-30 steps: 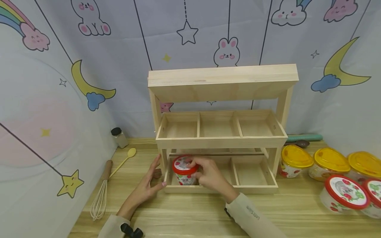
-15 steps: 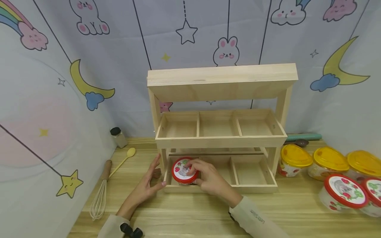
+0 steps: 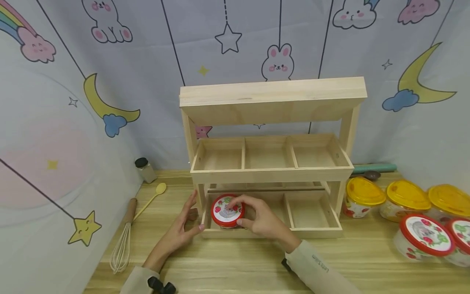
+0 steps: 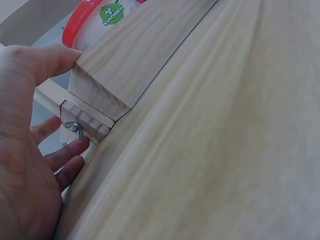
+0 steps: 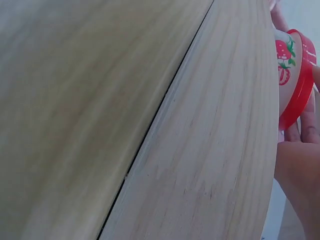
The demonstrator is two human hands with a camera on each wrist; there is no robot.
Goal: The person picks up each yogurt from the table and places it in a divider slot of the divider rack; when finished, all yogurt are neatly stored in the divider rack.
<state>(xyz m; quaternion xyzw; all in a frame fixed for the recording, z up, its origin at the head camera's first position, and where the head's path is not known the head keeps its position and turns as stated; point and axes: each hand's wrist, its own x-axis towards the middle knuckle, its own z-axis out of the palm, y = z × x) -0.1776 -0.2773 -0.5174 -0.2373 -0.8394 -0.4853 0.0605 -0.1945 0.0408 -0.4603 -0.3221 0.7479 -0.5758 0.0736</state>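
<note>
A three-tier wooden rack [image 3: 271, 175] stands on the wooden table. In its bottom-left compartment sits a white tub with a red strawberry-print lid [image 3: 227, 210], tilted so the lid faces me. My right hand [image 3: 257, 219] grips the tub by the lid's right rim; the right wrist view shows the tub [image 5: 292, 70] behind the tray's front board, with that hand [image 5: 300, 170] just under it. My left hand [image 3: 186, 221] rests with straight fingers at the rack's left front corner. In the left wrist view the left hand [image 4: 30, 125] has its thumb on the corner board, below the tub [image 4: 82, 22].
Left of the rack lie a whisk [image 3: 123, 241], a wooden spoon [image 3: 152, 198] and a small black-capped jar [image 3: 146, 169]. To the right stand three yellow-lidded tubs [image 3: 404, 200] and two red-lidded tubs [image 3: 422, 239]. A teal-handled utensil [image 3: 374, 168] lies against the backdrop.
The tub has sunk from upright above the tray into the bottom-left compartment and tipped its lid toward me. My right hand slid to the lid's right rim. The left hand stayed put.
</note>
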